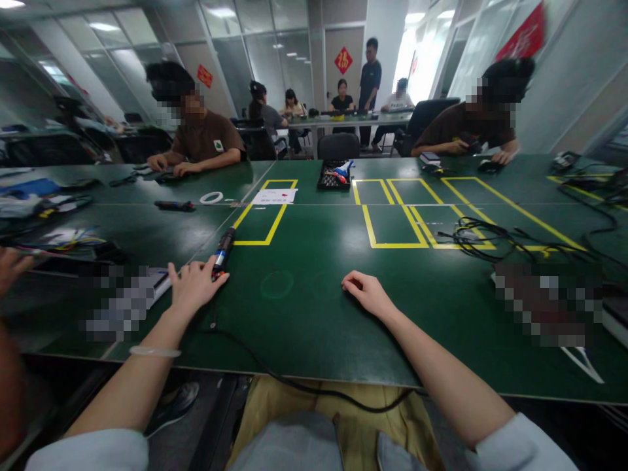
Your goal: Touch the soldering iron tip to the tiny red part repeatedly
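Note:
My left hand (193,284) is spread over the green table (299,314) at the left, its fingers apart. The thumb and index finger are beside the lower end of a black and blue cylindrical tool (224,248), and I cannot make out a grip on it. On the table right of centre rests my right hand (366,291), its fingers curled together; nothing shows in them. Between my hands the table carries faint ring marks. A black cable (260,366) runs from near my left hand along the front edge.
A black tray (334,176) with blue and red items stands at the back centre. Yellow tape rectangles mark the table. Tangled black cables (483,239) lie at the right. Another person's hand (12,268) is at the far left; two people sit opposite.

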The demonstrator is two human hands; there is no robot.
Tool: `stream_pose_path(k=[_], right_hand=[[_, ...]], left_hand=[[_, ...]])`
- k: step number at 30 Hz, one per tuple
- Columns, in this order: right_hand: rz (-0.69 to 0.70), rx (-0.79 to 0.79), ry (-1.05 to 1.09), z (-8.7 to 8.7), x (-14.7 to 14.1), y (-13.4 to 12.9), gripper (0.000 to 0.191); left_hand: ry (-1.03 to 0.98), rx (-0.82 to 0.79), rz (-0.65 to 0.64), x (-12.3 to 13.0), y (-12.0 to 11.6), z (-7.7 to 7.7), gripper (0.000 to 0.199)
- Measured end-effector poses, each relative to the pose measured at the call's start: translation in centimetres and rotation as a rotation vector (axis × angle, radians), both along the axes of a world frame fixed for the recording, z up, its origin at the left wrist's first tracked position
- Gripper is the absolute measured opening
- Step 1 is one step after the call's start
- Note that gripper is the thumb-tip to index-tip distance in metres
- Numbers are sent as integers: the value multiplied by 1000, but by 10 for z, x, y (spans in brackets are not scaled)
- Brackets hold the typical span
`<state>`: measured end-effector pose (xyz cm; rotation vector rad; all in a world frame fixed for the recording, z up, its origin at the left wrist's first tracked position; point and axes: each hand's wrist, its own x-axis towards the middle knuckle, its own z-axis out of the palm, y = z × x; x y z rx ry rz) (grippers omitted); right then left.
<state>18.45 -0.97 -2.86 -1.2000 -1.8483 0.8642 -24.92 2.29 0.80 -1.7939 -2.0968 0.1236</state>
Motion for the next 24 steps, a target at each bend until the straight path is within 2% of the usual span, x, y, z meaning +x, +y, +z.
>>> stream_pose_path(k=[5,9,12,16,18,20,22,24], right_hand=[[4,9,-10,-2,0,1,17],[3,10,-17,-1,1,0,17],[3,5,-21,0,1,0,17],[5,5,-25,0,0,0,18],[8,1,-24,1,-2,-1,17],[13,-7,-19,2,-2,-1,17],[17,-17,-8,4,-3,-2,17],[26,-29,6,4,-3,-2,16]], left_hand=[[46,57,15,-17,-5,4,56],[79,142,12,-12,-10,3,50],[60,137,-17,-7,-13,4,44],[-50,178,13,5,-9,14,44],[-217,179,26,21,-5,21,43],[-502,103,-42,48,0,26,40],[-797,-24,-191,84,6,28,36],[-987,-150,-356,124,10,27,36]])
